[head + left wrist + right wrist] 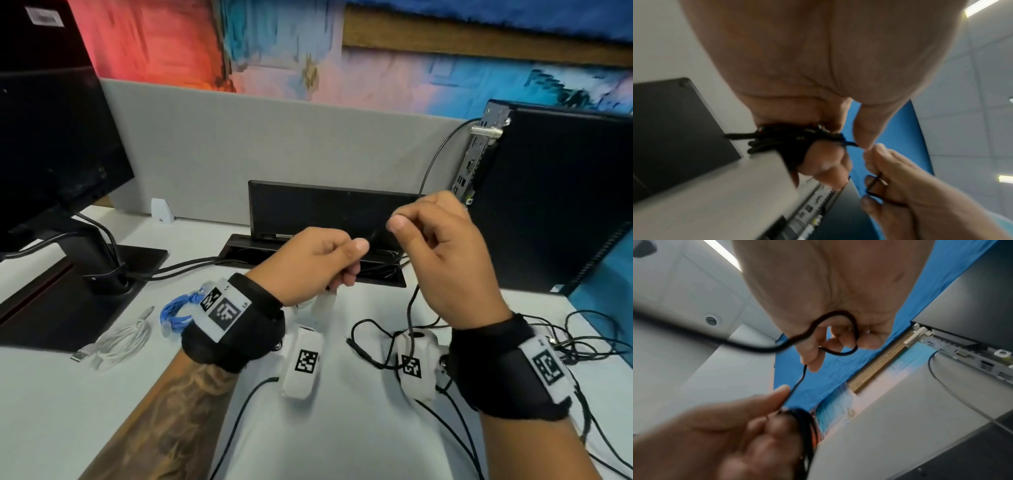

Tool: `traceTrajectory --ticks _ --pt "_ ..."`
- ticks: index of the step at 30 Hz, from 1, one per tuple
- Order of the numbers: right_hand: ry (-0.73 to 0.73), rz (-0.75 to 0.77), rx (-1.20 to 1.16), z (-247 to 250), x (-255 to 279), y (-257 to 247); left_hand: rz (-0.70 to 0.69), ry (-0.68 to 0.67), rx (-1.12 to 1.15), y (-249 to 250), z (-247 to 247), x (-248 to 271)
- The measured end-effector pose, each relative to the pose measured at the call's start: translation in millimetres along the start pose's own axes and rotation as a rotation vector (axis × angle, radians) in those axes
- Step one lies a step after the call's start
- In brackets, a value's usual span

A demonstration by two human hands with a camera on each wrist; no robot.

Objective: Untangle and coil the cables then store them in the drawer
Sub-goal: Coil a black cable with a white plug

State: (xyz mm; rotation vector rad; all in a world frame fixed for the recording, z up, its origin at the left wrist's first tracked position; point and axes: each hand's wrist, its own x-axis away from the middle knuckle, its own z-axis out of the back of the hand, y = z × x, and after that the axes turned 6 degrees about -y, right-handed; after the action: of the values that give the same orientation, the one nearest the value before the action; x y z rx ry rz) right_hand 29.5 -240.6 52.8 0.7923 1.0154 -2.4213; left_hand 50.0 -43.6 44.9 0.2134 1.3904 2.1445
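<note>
My left hand (310, 262) curls round the coiled black cable (777, 139) above the desk (51, 411); my right hand (436, 246) pinches its free strand. Light, limp, probably springy: grip near the coil.

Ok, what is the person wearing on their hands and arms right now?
Both hands are bare. The left wrist carries a black fabric band with a white plate printed with square black codes. The right wrist has a matching black band with a white coded plate. White pods with similar codes hang under each wrist. The left forearm is sleeveless and tattooed.
</note>
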Motion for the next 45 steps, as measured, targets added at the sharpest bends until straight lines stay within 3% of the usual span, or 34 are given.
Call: traceTrajectory --ticks 2,8,11,14,17,19,21,23,26,30,32,34,37,41,45 --pt "0.019 -0.023 -0.031 -3 0 8 -0.004 -0.019 0.178 8 -3 0" --pt "-0.171 -0.079 -0.199 -36 9 8 0.020 -0.049 1.155 12 16 -4" --pt "-0.367 -0.130 -0.214 -50 13 7 -0.079 0.122 1.450 2 28 -8" --pt "-0.525 -0.166 -0.110 -54 16 3 -0.185 0.296 1.594 -7 39 -11" --pt "-0.627 -0.105 -0.011 -51 16 -11 -0.216 0.490 1.385 -16 33 -17" --pt "-0.662 -0.069 0.030 -45 17 -23 -0.212 0.641 1.009 -22 26 -21" --pt "-0.649 -0.053 0.023 -34 17 -32 -0.187 0.696 0.614 -29 23 -20" --pt "-0.581 -0.018 -0.009 -20 14 -39 -0.151 0.659 0.305 -37 24 -18" --pt "-0.397 0.023 -0.079 -2 10 -42 -0.070 0.432 0.046 -38 17 -14" --pt "-0.117 0.057 -0.020 10 4 -20 -0.021 0.062 0.161 -20 1 -7" --pt "-0.011 0.024 0.031 11 2 -6 -0.065 -0.022 0.240 -12 -6 -6" --pt "0.020 -0.010 0.013 9 2 3 -0.107 -0.021 0.333 -7 -9 -6" --pt "-0.044 -0.057 -0.049 -2 3 7 -0.116 0.002 0.544 -2 -9 -7" --pt "-0.250 -0.048 -0.209 -24 8 2 -0.094 0.059 0.835 6 -6 -6" --pt "-0.365 -0.048 -0.468 -23 10 -10 -0.055 0.082 0.964 2 -3 -6"
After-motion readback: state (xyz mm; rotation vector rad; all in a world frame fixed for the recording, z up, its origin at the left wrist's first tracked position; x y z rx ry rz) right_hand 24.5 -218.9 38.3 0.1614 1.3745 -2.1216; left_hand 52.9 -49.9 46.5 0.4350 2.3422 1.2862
